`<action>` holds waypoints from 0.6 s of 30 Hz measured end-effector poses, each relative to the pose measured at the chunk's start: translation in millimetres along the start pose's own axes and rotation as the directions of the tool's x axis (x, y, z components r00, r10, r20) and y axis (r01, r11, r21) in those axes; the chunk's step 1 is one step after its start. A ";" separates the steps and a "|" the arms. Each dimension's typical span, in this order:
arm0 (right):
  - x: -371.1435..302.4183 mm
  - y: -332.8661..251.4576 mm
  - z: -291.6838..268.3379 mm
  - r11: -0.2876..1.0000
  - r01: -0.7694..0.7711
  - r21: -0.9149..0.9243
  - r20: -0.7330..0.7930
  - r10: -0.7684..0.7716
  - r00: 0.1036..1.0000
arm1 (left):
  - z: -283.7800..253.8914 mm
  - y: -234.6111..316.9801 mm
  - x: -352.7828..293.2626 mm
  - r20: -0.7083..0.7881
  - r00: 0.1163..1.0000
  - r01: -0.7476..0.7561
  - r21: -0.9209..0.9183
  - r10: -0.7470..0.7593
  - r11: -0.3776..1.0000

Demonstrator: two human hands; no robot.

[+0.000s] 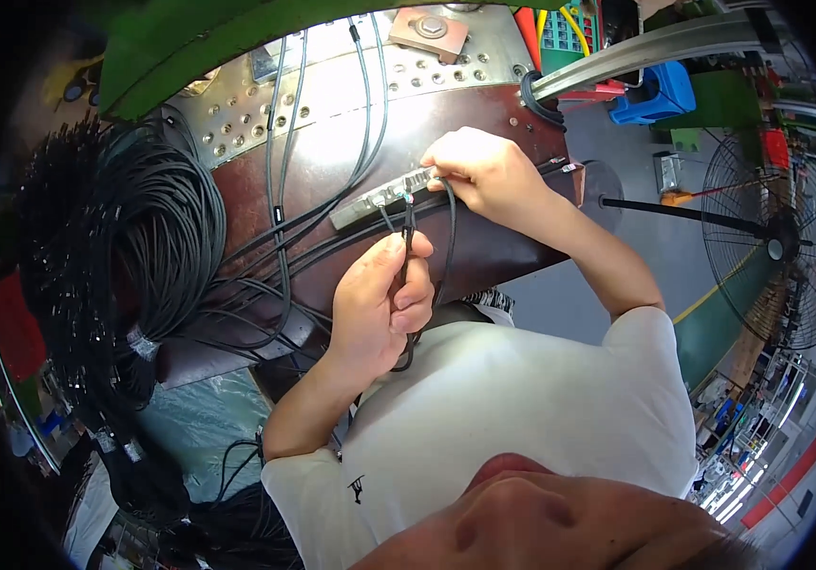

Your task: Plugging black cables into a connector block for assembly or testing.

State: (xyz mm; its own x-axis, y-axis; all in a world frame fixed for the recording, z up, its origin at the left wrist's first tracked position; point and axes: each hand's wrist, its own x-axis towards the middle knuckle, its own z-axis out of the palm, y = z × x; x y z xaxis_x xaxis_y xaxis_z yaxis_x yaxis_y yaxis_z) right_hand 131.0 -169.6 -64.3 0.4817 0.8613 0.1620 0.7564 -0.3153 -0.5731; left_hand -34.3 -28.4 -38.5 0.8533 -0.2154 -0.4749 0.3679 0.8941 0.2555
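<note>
My left hand [384, 299] is closed round a black cable [408, 249], whose upper end reaches a long narrow metal bar with slots [356, 211]. Small connectors sit along the bar's top side. At the bar's right end, my right hand [484, 176] pinches a small piece at the end of another black cable [452, 228]; its exact shape is hidden by the fingers. The bar lies at a slant on the dark red-brown table [512, 233].
A thick coil of black cables [175, 228] lies at the left, with loose strands running across the table. Behind is a perforated metal plate [455, 76] with a bolted block [430, 36]. At the right stand a blue stool [655, 92] and a large fan [780, 249].
</note>
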 end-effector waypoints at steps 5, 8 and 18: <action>-7.3 -12.7 -17.8 0.978 0.163 -0.131 -0.122 -0.179 0.976 | 7.7 6.6 4.6 -0.022 0.998 0.064 0.012 -0.064 0.998; -3.4 -21.3 -18.1 0.923 0.341 -0.180 -0.234 -0.377 0.896 | 20.7 11.3 12.4 0.145 0.971 0.176 0.115 -0.192 0.978; -20.2 23.2 -3.7 0.998 0.064 0.022 -0.226 -0.057 0.972 | -0.2 60.0 -10.3 0.135 0.900 -0.277 0.911 0.414 0.306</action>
State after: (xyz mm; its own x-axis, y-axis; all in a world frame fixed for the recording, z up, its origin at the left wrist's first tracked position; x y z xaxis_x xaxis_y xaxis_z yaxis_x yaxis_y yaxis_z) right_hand 140.5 -195.7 -77.9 0.5251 0.7655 0.3718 0.7758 -0.2511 -0.5788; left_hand -21.1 27.5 -18.5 0.9703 0.1237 -0.2081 0.2125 -0.0238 0.9769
